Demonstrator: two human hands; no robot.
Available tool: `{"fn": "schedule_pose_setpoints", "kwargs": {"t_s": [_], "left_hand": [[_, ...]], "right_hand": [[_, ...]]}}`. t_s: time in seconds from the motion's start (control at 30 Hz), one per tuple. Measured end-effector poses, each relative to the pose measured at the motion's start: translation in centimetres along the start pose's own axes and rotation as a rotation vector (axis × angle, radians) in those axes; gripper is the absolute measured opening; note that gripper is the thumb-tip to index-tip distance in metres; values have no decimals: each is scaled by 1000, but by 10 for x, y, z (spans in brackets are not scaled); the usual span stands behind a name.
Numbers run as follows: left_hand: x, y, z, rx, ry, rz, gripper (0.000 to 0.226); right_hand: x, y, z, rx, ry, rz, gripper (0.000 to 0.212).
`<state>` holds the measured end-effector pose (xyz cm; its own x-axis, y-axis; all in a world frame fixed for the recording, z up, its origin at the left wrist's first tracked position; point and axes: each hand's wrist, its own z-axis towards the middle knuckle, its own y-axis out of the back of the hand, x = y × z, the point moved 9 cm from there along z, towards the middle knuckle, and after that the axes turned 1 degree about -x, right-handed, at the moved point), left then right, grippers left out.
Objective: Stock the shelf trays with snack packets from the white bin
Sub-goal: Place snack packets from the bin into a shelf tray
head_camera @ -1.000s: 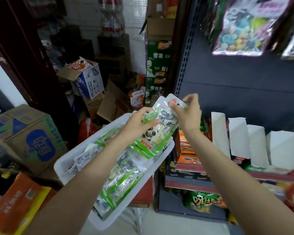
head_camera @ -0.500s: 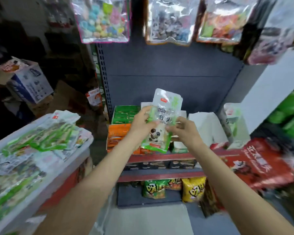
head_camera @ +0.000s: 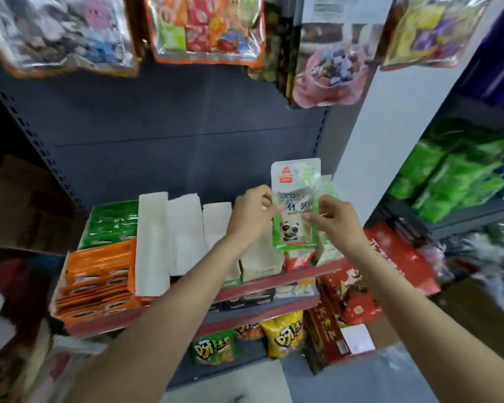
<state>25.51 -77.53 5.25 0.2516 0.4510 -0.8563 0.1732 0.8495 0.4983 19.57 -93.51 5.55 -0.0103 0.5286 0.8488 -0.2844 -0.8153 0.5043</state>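
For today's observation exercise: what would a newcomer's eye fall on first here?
First, the green panda packet, upright at centre, gripped by the left hand and right hand. Next, the orange packets on the shelf's left end, and candy bags hanging above.

Clear candy bags point(head_camera: 210, 27) hang in a row along the top, in front of the dark grey back panel point(head_camera: 187, 117); contents blurred. A white pillar point(head_camera: 390, 135) stands right of the panel. Beyond it, green bags point(head_camera: 448, 175) packed on a side shelf, blue packs above them at the frame edge. Red gift boxes point(head_camera: 358, 298) stacked on the floor, leaning against the shelf unit's right end, one with a white label. On the bottom shelf, a green snack bag point(head_camera: 213, 349) and a yellow snack bag point(head_camera: 285, 335) stand side by side. Brown cardboard point(head_camera: 21, 205) at far left, blurred. Pale floor point(head_camera: 233, 385) below.
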Motion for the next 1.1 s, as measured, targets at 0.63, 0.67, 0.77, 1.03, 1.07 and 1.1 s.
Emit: {"fn": "schedule_pose_setpoints", "kwargs": {"t_s": [0.63,0.67,0.77,1.03,1.07,1.1], "left_hand": [[-17,-139,103,-33,130,238,11],[-12,-144,103,-12,152,276,11],[-1,-155,100,21,171,385,12],[-6,-163,106,-45,124,534,19],[-4,-167,108,-27,133,546,19],[-4,-170,110,-15,134,556,19]], "right_hand": [[-142,75,114,84,-165,-125,34],[-148,69,115,129,-152,-157,25],[-165,56,119,185,-125,-258,7],[-170,53,130,155,-10,-354,11],[-169,54,129,149,7,-328,8],[-168,55,128,144,26,-301,7]]}}
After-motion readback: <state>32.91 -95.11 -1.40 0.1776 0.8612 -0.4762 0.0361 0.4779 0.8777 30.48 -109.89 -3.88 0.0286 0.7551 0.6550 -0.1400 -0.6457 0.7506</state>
